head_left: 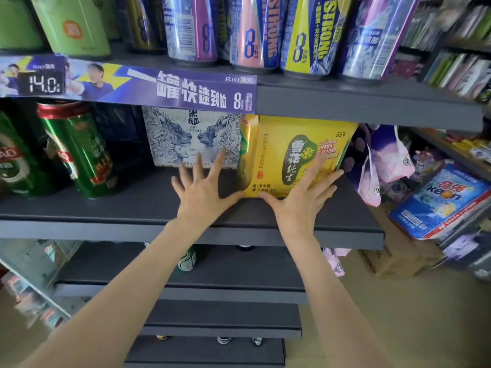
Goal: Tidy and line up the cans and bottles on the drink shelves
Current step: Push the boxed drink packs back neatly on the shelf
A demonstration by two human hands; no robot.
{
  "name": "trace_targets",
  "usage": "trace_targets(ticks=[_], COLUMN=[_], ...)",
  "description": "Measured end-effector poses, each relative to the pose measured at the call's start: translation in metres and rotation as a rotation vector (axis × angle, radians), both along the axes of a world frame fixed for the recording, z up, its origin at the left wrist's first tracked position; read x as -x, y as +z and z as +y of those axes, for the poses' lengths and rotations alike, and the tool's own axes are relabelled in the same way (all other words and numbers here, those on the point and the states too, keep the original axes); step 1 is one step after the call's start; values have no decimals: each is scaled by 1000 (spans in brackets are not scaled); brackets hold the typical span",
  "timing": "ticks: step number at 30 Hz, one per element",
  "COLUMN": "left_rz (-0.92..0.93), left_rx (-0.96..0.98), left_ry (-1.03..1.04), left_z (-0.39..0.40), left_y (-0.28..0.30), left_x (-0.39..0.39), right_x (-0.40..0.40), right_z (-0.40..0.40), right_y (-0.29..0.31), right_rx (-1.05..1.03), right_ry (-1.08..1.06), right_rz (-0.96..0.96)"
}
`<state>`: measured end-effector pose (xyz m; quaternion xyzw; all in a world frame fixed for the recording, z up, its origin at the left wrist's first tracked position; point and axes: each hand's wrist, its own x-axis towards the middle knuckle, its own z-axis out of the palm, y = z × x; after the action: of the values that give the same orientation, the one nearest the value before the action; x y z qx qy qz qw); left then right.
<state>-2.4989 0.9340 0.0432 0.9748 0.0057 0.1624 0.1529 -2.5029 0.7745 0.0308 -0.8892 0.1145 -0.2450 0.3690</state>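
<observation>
The yellow beer pack [289, 155] is taken as the landmark; it is stood on the middle shelf [132, 205], toward that shelf's right end and close under the shelf above. The right hand [300, 197] is laid flat against the pack's front face, fingers straight and spread wide, the fingertips reaching toward the pack's right edge and the thumb stretched along its lower edge. The left hand [202, 189] is spread just as widely immediately left of the pack, its thumb tip set at the pack's lower left corner and its fingers fanned upward in front of the white lion-printed pack [191, 136]; whether those fingers actually touch that carton cannot be told. Nothing is gripped or pinched by either hand. The white lion-printed pack is set directly left of the yellow pack and further back on the shelf. Well to the left of the yellow pack, green cans [79, 150] are stood on the same shelf. Above the pack, on the upper shelf, a row of tall cans marked 8% [265, 33] is placed, and a purple promotional strip [127, 85] is fixed along that shelf's front edge, up and left of the pack.
</observation>
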Motion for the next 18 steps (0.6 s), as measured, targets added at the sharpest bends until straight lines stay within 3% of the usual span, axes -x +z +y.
trace_targets(ticks=[5,10,18], left_rz=[209,220,246], left_rx=[-34,-124,-117], left_ry=[141,81,35], left_z=[31,49,56], left_y=[-9,-11,-11], left_x=[-32,-48,-53], right_x=[-39,-71,-74], right_z=[4,4,14], right_y=[8,8,6], right_rx=[11,58,195], right_ry=[-104,-180,-151], right_rz=[99,241,298])
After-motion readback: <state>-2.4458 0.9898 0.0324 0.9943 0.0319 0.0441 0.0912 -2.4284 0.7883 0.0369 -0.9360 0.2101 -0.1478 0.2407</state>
